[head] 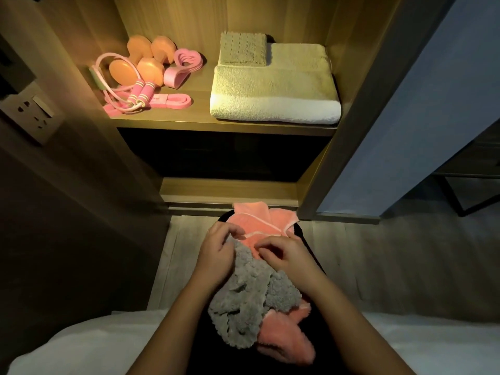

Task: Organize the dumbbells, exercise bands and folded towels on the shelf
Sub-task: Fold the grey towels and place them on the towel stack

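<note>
A wooden shelf [203, 86] stands lit ahead, with the white bed [67, 345] edge at the bottom of the view. On the shelf's right half lies a big towel [276, 87], folded, with a small towel [242, 48] folded on its back left corner. On the left half are two orange dumbbells [146, 66] side by side, a pink skipping rope [138, 94] looped over them, and pink bands [188, 59] just beside them, one lying flat near the front edge. A pink-grey towel [251, 296] lies crumpled on the person's dark lap, well apart from the shelf; whether it is one cloth or two I cannot tell. The left hand [216, 253] and right hand [286, 255] sit close together on it, fingers curled, each pinching fabric where pink meets grey.
</note>
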